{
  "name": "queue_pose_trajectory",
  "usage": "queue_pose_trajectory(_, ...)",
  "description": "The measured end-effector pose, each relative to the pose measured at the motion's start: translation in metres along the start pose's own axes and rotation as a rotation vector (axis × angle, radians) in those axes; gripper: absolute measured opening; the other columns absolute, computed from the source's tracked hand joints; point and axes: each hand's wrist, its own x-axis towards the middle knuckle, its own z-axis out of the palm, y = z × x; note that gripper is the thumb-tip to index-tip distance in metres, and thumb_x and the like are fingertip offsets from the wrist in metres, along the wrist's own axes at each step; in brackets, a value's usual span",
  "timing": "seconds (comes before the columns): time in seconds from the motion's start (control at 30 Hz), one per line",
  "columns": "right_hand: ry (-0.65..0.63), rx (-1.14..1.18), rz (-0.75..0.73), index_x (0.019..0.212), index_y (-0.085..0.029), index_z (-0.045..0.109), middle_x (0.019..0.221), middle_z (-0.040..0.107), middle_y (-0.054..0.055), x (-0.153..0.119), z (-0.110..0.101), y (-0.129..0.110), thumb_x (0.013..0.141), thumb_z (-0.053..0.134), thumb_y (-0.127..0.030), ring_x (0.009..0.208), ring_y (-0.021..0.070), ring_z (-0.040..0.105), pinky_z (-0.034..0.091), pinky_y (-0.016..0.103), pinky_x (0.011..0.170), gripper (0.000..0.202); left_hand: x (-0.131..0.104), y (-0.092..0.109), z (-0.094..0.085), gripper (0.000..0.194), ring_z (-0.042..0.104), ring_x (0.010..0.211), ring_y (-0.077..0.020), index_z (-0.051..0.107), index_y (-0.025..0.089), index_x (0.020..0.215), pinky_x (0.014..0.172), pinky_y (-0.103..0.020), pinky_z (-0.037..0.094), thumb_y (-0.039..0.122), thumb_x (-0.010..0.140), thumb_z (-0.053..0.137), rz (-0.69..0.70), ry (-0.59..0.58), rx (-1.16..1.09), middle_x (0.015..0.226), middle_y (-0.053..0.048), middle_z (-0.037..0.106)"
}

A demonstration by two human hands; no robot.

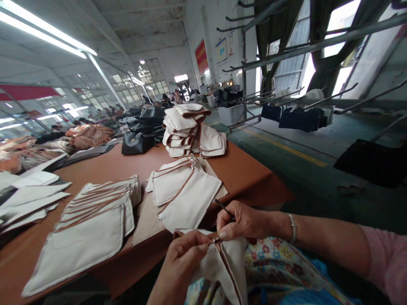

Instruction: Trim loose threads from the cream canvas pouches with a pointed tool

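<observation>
A white fabric piece (211, 264) with a brown-edged strip hangs over my lap, on a flowered apron. My left hand (187, 254) pinches its top edge between thumb and fingers. Close on the right, my right hand (237, 220) is closed on the same edge and also holds a thin dark tool, its tip pointing up and left. What the fingertips cover at the strip's end is too small to tell. White pouches with brown trim (190, 199) lie just beyond my hands on the table. More of them overlap in a row (82, 233) at the left.
The brown-covered table (251, 169) bears a tall stack of white pouches (181, 127), black bags (138, 142) and, at the left, white sheets (32, 199). Metal racks with hanging dark pieces (300, 118) stand at the right. People sit in the far background.
</observation>
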Motion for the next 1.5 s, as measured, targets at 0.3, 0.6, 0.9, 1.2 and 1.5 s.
queue_pose_trajectory(0.3, -0.032, -0.018, 0.245, 0.089, -0.01, 0.074, 0.057, 0.057, -0.005, 0.002, 0.005, -0.002, 0.062, 0.084, -0.042, 0.035, 0.0017, 0.037, 0.025, 0.014, 0.031, 0.043, -0.007, -0.004, 0.001, 0.004, 0.056, 0.062, -0.0135, 0.066, 0.019, 0.08, 0.057, -0.021, 0.043, 0.022, 0.08, 0.064, 0.522, 0.204, 0.671, 0.068, 0.001, 0.063)
queue_pose_trajectory(0.6, 0.003, 0.153, 0.248, 0.081, -0.009, 0.074, 0.051, 0.057, -0.005, 0.002, 0.012, -0.01, 0.062, 0.079, -0.021, 0.041, 0.0039, 0.044, 0.036, 0.014, 0.04, 0.023, -0.006, -0.015, -0.015, 0.019, 0.066, 0.076, -0.0127, 0.066, 0.021, 0.102, 0.069, -0.02, 0.048, 0.012, 0.092, 0.052, 0.903, 0.124, 1.038, 0.088, -0.003, 0.068)
queue_pose_trajectory(0.9, 0.011, 0.044, 0.266, 0.08, -0.009, 0.074, 0.053, 0.058, -0.007, 0.003, 0.011, -0.008, 0.063, 0.075, -0.018, 0.034, 0.0016, 0.039, 0.033, 0.012, 0.034, 0.019, -0.003, -0.015, -0.004, 0.02, 0.064, 0.066, -0.0174, 0.057, 0.021, 0.086, 0.056, -0.025, 0.046, 0.014, 0.094, 0.04, 0.89, 0.155, 1.447, 0.074, -0.002, 0.061)
queue_pose_trajectory(1.2, -0.132, -0.177, 0.165, 0.063, -0.012, 0.062, 0.047, 0.04, -0.01, 0.005, 0.007, 0.022, 0.062, 0.064, -0.013, 0.04, 0.0017, 0.031, 0.021, 0.013, 0.035, 0.002, 0.003, -0.014, 0.009, 0.019, 0.05, 0.064, -0.0149, 0.047, 0.021, 0.073, 0.06, -0.026, 0.036, 0.017, 0.09, 0.042, 0.528, 0.133, 0.983, 0.073, 0.0, 0.053)
queue_pose_trajectory(1.5, -0.163, -0.092, 0.264, 0.088, -0.012, 0.072, 0.057, 0.056, -0.006, -0.004, 0.0, 0.009, 0.064, 0.081, -0.038, 0.039, 0.0036, 0.039, 0.03, 0.015, 0.036, 0.037, 0.003, -0.02, 0.006, 0.008, 0.037, 0.048, -0.0066, 0.056, 0.018, 0.079, 0.046, -0.017, 0.029, 0.025, 0.08, 0.061, -0.1, -0.139, -0.171, 0.063, 0.004, 0.052)
